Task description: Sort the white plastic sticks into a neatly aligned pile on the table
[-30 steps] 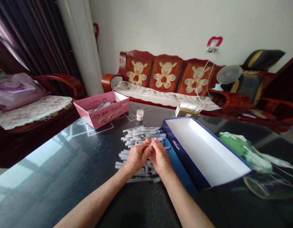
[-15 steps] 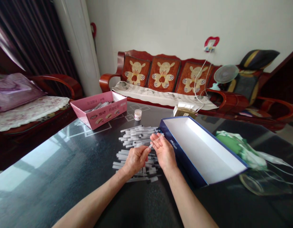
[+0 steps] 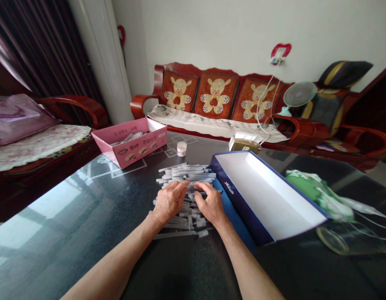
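Observation:
Several whitish, translucent pens point(image 3: 189, 169) with caps lie in a loose pile on the dark table, in an upper and a lower group. My left hand point(image 3: 171, 202) is palm down over the pile's left side, its fingers stretched forward and close together at the upper pens. Opposite it, my right hand point(image 3: 211, 204) reaches over the right side with bent fingers and the thumb apart from them. Both hands' fingertips are at the upper group, a small gap between them. The hands cover part of the lower group. No pen is plainly gripped in either hand.
A long blue box point(image 3: 268, 191) with a white inside stands right of the pens. At the back left is a pink box point(image 3: 139, 146) holding more pens. A small white tub point(image 3: 181, 149), a tissue pack point(image 3: 244, 143) and a green-white bag point(image 3: 318, 193) are also on the table point(image 3: 71, 233).
Both hands held one pen up between them before. Now they are lowered onto the upper group, turned palm down, and that pen is no longer held up. The view has shifted slightly.

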The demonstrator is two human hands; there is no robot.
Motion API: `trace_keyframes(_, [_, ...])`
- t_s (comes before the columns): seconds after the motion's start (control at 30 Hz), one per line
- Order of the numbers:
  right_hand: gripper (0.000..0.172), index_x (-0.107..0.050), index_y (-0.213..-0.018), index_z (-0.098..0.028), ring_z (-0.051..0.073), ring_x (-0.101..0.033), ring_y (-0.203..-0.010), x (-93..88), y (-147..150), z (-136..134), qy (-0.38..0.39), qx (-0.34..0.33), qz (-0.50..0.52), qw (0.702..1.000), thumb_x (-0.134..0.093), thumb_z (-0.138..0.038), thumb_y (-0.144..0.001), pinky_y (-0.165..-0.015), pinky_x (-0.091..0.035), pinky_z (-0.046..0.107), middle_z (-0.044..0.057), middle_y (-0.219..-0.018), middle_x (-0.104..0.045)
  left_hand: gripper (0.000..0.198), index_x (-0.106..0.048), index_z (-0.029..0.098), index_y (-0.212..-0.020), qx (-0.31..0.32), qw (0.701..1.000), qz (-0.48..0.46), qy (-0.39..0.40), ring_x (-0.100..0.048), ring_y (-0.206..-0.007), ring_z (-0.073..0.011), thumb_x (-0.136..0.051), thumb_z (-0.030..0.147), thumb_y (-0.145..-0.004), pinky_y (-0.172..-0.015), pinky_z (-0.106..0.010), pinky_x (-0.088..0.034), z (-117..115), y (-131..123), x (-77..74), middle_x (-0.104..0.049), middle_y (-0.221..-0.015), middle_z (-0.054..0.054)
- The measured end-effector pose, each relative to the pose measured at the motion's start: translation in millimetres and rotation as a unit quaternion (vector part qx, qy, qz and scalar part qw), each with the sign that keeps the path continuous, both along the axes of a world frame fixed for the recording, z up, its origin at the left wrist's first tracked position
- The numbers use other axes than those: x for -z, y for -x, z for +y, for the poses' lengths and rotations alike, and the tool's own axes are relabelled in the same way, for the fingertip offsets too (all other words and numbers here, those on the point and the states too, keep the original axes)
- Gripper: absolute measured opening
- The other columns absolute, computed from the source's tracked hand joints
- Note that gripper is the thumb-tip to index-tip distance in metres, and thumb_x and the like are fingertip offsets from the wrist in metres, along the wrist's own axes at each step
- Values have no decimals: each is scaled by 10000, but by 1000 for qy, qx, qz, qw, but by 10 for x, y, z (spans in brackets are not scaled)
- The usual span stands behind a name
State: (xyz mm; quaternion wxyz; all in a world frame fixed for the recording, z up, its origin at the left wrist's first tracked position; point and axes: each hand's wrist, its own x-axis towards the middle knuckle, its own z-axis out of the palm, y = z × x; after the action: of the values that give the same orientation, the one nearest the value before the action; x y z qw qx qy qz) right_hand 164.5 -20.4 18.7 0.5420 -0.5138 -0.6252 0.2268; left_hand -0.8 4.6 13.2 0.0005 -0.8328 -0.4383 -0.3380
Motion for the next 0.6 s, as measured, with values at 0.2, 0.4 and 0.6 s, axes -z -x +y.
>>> trace_keyframes(0.2, [158, -722, -896, -258, 215, -619, -863, -49, 52, -21, -5, 4, 35, 999, -623, -272, -773, -833, -459, 325, 32, -901, -703, 266, -612, 199, -1080, 17, 999, 18, -24, -577, -768, -165, -396, 283, -949, -683, -258, -445, -24, -28, -23, -648, -839, -45])
trace_keyframes(0.4, [150, -692, -783, -226, 181, -597, -688, -33, 29, -3, 75, -2, 81, 994, -636, -364, -761, -688, -463, 286, -4, -728, -675, 243, -620, 170, -1019, 26, 999, 2, -39, -584, -770, -169, -431, 301, -941, -714, -277, -447, -18, -41, 6, -660, -833, -51])
trace_keyframes(0.6, [172, -645, -736, -230, 183, -606, -678, -39, -26, 13, 104, -10, 152, 983, -647, -401, -755, -649, -447, 273, -14, -686, -663, 237, -620, 178, -1052, 11, 997, 5, -73, -560, -777, -182, -435, 268, -934, -740, -310, -422, 17, -22, 33, -651, -838, -53])
